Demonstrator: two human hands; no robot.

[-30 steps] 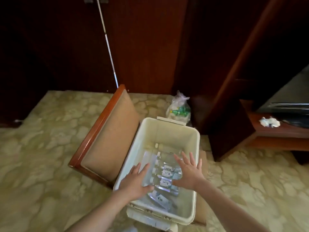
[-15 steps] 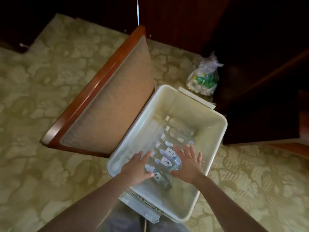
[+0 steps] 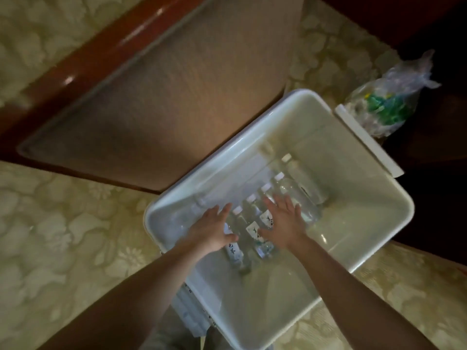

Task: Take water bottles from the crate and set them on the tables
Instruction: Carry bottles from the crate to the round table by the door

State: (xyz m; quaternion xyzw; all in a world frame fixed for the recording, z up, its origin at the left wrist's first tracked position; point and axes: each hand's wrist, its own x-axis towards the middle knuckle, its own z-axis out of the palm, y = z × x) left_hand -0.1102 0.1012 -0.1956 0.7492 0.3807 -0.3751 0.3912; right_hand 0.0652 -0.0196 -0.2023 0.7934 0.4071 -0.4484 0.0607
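Both forearms reach in from 6 o'clock. The left hand (image 3: 213,232) and right hand (image 3: 283,223) are spread flat with straight fingers and grip nothing, low over a row of water bottles (image 3: 253,229); whether they touch the bottles is unclear. The clear, white-capped, labelled bottles lie on their sides, side by side, on the bottom of the white plastic crate (image 3: 348,157), caps toward 11 o'clock. Patterned carpet (image 3: 63,236) surrounds the crate. At 11 o'clock an upholstered chair back (image 3: 177,97) with a wooden frame sits beside the crate. At 1 o'clock, just past the far rim, sits a clear plastic bag (image 3: 386,107) holding green items.
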